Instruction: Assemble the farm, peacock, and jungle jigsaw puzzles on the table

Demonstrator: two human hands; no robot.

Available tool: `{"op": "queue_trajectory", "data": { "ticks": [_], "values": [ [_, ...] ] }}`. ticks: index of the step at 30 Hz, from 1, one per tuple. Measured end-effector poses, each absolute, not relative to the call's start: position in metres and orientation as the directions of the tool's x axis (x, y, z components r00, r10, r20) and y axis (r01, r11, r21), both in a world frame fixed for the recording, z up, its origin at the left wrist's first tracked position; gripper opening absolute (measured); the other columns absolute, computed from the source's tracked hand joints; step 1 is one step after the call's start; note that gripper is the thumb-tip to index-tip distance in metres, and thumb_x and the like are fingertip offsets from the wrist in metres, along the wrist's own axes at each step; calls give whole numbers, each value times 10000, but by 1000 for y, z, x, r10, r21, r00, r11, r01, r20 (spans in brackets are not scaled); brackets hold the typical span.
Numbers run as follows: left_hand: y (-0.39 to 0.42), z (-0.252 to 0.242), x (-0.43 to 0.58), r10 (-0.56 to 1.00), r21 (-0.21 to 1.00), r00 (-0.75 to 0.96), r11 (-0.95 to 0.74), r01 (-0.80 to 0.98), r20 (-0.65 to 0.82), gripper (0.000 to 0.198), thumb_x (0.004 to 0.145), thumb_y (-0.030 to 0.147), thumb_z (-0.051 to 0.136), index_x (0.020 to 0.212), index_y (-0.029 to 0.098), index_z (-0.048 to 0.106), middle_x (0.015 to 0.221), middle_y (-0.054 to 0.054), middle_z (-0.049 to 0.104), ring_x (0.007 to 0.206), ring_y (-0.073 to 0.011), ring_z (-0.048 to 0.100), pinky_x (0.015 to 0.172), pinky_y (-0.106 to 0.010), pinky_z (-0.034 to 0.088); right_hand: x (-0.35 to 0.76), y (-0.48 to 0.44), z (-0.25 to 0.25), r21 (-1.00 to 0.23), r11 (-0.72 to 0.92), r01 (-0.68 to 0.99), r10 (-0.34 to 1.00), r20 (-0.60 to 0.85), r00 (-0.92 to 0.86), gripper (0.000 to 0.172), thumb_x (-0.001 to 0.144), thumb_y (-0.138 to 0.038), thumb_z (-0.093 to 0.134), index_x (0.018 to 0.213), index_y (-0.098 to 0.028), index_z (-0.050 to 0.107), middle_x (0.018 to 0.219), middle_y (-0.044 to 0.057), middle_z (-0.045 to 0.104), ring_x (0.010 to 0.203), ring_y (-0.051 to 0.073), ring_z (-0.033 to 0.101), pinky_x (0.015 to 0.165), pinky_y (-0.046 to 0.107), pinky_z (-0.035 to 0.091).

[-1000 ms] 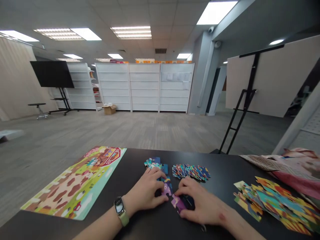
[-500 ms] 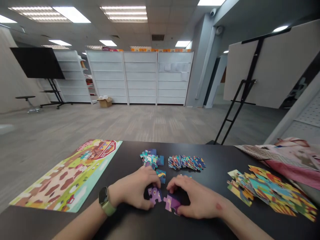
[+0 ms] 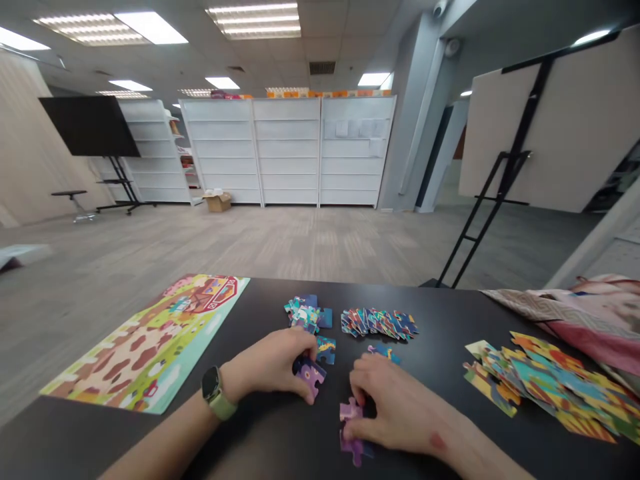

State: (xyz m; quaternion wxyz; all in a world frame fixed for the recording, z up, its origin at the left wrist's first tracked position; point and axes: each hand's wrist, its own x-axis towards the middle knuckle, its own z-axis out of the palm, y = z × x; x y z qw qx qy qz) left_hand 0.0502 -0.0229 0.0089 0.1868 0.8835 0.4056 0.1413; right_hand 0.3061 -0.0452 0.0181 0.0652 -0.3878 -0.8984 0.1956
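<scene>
Purple puzzle piece point(image 3: 311, 373) sits pinched in the left hand point(image 3: 273, 367) on the black table point(image 3: 440, 313); the right hand point(image 3: 395, 407) grips a second purple piece point(image 3: 350, 412) just beside, loose pieces point(image 3: 379, 323) behind.

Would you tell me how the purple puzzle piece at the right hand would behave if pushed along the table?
The purple puzzle piece lies flat and thin at the right hand, so it would probably slide, not roll or tip. It looks like light, stiff card; on the smooth black table it may skid.
</scene>
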Motion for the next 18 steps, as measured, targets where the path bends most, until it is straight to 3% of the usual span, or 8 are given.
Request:
{"op": "queue_trajectory", "data": {
  "ticks": [3, 5, 7, 11, 15, 18],
  "values": [
    [-26, 9, 57, 825, 561, 559, -500, 660, 77, 284, 802, 388, 830, 926, 199, 659, 756, 36, 640, 691, -151, 588, 609, -212, 379, 299, -47, 12, -371, 656, 658, 708, -1, -706, 439, 815, -535, 759, 605, -184, 598, 714, 28, 650, 753, 203, 580, 695, 308, 363],
    [-28, 10, 62, 838, 657, 538, -455, 601, 87, 114, 912, 293, 715, 942, 188, 681, 734, 33, 657, 675, -136, 609, 617, -201, 405, 298, -46, 11, -399, 674, 621, 685, 23, -728, 469, 961, -468, 594, 587, -186, 587, 666, 30, 645, 717, 190, 584, 675, 307, 357],
    [-30, 10, 67, 834, 709, 537, -454, 540, 126, 86, 957, 233, 636, 957, 183, 706, 775, 16, 691, 702, -132, 625, 653, -201, 430, 300, -43, 12, -464, 657, 594, 702, 89, -707, 444, 1039, -348, 432, 665, -190, 610, 699, 27, 654, 709, 175, 589, 679, 301, 372],
    [-34, 8, 77, 828, 761, 541, -443, 474, 145, 129, 964, 240, 606, 1022, 190, 711, 810, 7, 699, 713, -133, 613, 658, -210, 442, 304, -34, 10, -618, 560, 552, 792, 205, -575, 109, 966, -252, 527, 1012, -212, 618, 931, 23, 679, 811, 174, 603, 720, 279, 416],
    [-38, 3, 84, 852, 788, 495, -420, 450, 172, 80, 937, 263, 629, 937, 184, 623, 784, 21, 644, 665, -123, 561, 618, -209, 420, 301, -30, 2, -730, 488, 479, 783, 124, -609, 169, 907, -223, 602, 1077, -231, 604, 772, -44, 619, 671, 134, 547, 607, 234, 365],
    [-44, 3, 87, 861, 686, 450, -476, 550, 237, 305, 829, 399, 770, 867, 195, 547, 806, 17, 603, 691, -147, 535, 623, -234, 397, 303, -27, 1, -758, 446, 476, 810, 116, -575, 329, 920, -194, 529, 1238, -230, 607, 748, -45, 578, 632, 128, 503, 583, 229, 349]
  ]
}}
